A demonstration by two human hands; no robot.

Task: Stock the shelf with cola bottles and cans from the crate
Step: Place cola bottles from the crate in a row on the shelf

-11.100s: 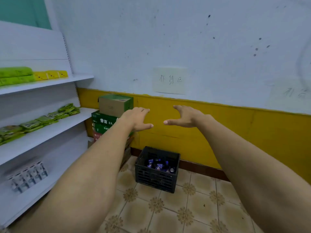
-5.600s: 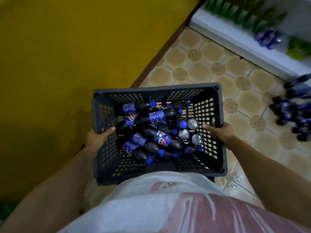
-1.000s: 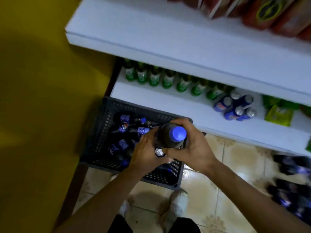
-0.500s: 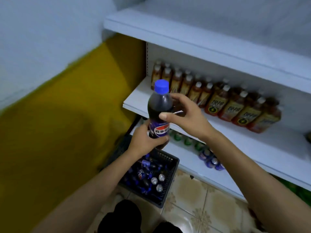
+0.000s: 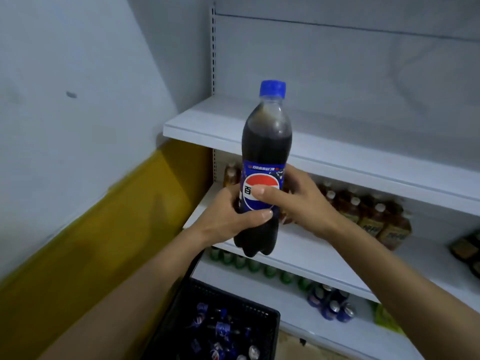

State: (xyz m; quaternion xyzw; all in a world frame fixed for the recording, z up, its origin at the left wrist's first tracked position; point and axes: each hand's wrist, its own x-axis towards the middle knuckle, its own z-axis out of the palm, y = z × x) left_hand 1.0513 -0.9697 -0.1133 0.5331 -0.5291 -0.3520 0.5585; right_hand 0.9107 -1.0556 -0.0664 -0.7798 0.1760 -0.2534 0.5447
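Before the white shelving unit, head view: one cola bottle is held upright in mid-air by both hands, in front of the edge of the upper shelf. Its base is off every surface and hangs level with the front lip of the middle shelf. The blue cap is on, and the red, white and blue label faces the camera.

The left hand grips the bottle's lower body. Its thumb lies across the front just under the label, and its fingers are curled round the far side. The right hand grips at label height from the right, thumb pressed on the logo and fingers wrapped behind.

Brown tea bottles stand in rows on the middle shelf, behind and to the right of the hands. Green bottles line the back of the lower shelf, with a small cluster of blue cans to their right.

The black crate sits on the floor below the left forearm, against the foot of the shelving. Cola bottles and cans lie jumbled inside it; the blur prevents a count.

A wall, grey above a yellow band, runs along the left.
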